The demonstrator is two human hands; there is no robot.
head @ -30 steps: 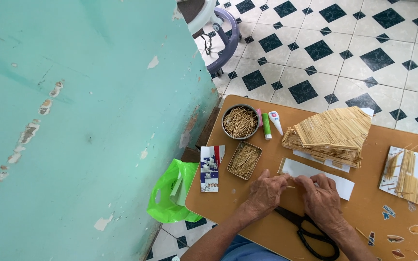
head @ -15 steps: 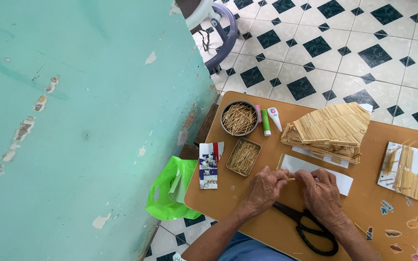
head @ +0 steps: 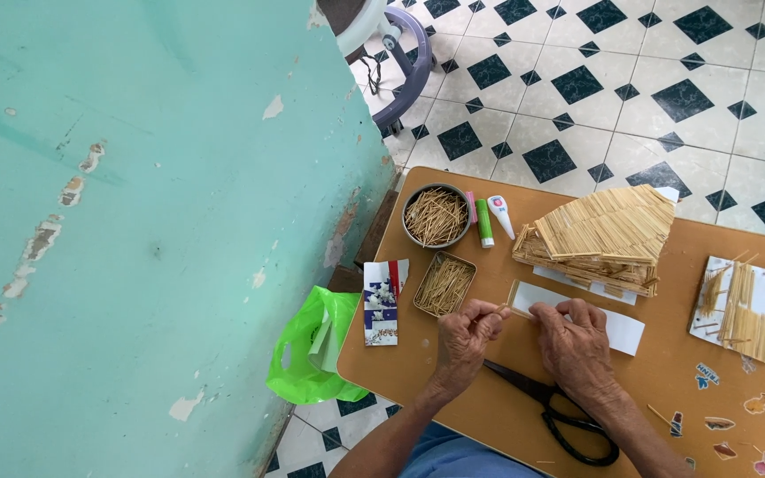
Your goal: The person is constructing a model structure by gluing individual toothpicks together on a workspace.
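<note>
My left hand [head: 467, 336] pinches a thin wooden stick at the left end of a white paper strip [head: 617, 329] lying on the brown table [head: 506, 416]. My right hand [head: 577, 341] rests flat on the middle of that strip, fingers pressing it down. A rectangular tin of sticks [head: 444, 284] lies just left of my left hand, and a round bowl of sticks [head: 436, 215] sits behind it. Black scissors [head: 555, 412] lie under my wrists. Behind the strip stands a model house of sticks [head: 599, 237].
A green glue tube [head: 484, 222] and a white tube [head: 500, 215] lie by the bowl. A small printed box [head: 381, 301] sits near the table's left edge, a green plastic bag [head: 312, 350] below it. A sheet with glued sticks [head: 754, 310] lies right. A teal wall [head: 135, 221] stands left.
My left hand has lifted slightly and now pinches a stick at the strip's left end. My right hand stays on the strip.
</note>
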